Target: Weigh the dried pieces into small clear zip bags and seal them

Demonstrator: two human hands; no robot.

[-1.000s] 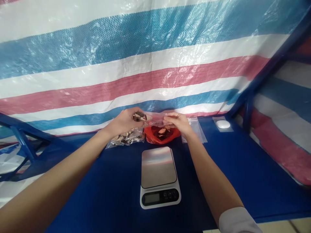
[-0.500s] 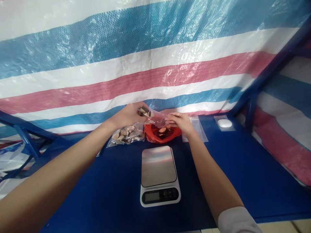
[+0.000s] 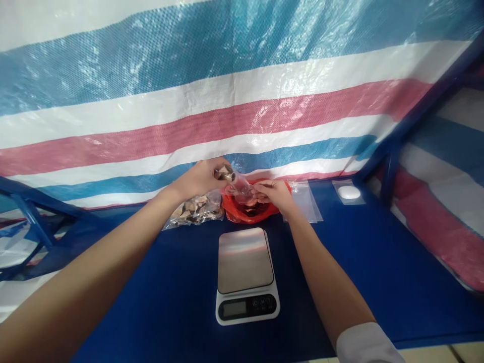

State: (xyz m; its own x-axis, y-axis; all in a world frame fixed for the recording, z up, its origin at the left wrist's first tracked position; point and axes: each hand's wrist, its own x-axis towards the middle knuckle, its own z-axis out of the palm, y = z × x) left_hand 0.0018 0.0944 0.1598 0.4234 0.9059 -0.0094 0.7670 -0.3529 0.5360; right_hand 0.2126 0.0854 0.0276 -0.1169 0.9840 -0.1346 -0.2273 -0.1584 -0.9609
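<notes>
Blue tabletop (image 3: 151, 287) carries digital kitchen scale (image 3: 245, 275), with red plastic bag (image 3: 242, 212) and clear bag of brown chips (image 3: 194, 212) just behind it. Clear plastic bag (image 3: 238, 187) is held above red plastic bag, its edge clamped by fingers of right hand (image 3: 274, 195). Loose brown chips (image 3: 226, 174) are clamped by fingers of left hand (image 3: 196, 177), at that bag's mouth.

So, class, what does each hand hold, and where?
The left hand pinches brown pieces over a clear plastic bag; the right hand holds that bag by its edge.
</notes>
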